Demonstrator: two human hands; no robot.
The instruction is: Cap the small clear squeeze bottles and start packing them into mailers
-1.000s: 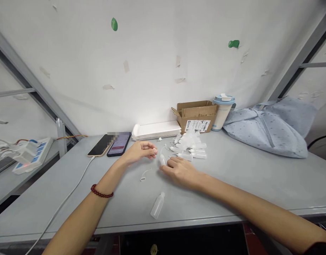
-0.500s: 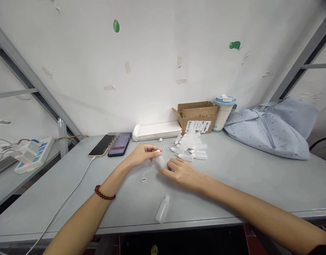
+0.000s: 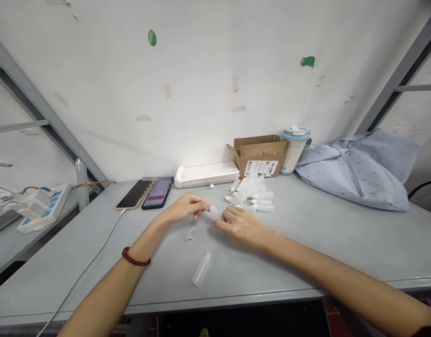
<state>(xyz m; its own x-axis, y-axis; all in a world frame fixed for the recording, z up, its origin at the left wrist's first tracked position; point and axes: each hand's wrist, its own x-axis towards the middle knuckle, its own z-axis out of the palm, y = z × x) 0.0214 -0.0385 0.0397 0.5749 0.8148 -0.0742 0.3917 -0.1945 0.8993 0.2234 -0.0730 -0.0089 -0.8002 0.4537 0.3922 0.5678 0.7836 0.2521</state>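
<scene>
A small translucent plastic bottle (image 3: 215, 213) is held between my two hands above the table. My left hand (image 3: 189, 206) pinches its neck end with thumb and fingertips. My right hand (image 3: 240, 226) has its curled fingers around the lower end, partly hiding it. Below the hands, another translucent bottle (image 3: 201, 270) lies on its side near the front edge. A thin white strap with a ring (image 3: 190, 238) rests on the table just under my left hand. Behind my right hand is a pile of similar small bottles (image 3: 252, 191), several with thin straps at their necks.
Two phones lie at the left, one black-screened (image 3: 134, 194) with a white cable (image 3: 92, 262), one lit (image 3: 157, 195). Along the wall stand stacked white trays or boxes (image 3: 208, 173), a cardboard box (image 3: 260, 157), a lidded cup (image 3: 293, 152) and a blue cloth bag (image 3: 355, 171). A power strip (image 3: 47, 208) sits far left.
The held bottle has tilted more toward level between my hands. The loose bottle near the front edge has shifted left and a little away from me.
</scene>
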